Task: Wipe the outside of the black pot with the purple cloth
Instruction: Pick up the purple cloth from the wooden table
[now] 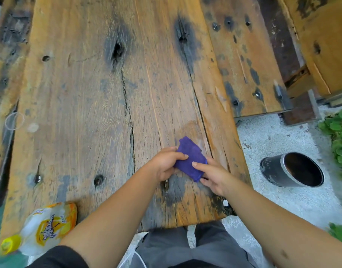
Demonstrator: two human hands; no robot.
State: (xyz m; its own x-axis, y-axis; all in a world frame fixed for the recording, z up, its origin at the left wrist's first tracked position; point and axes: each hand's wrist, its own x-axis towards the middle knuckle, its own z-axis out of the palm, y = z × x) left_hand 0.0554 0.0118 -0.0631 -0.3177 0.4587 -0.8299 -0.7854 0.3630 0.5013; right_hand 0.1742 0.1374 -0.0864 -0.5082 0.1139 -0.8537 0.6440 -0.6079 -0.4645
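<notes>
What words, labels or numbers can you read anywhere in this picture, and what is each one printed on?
Nothing here can be read with confidence.
Refill pouch at the table's near left corner: purple stylised lettering on a yellow and white label, too blurred to read.
Purple cloth, black pot on the ground, and wooden table: no text visible.

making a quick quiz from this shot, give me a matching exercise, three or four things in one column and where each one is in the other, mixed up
Things:
1. purple cloth
2. black pot
3. yellow-capped pouch
4. wet patch

Places:
A. on the concrete ground, right of the table
B. near left corner of the table
C. held between the left hand and right hand
D. on the wood just beyond the cloth

Pairs: 1-C, 2-A, 3-B, 4-D
</notes>
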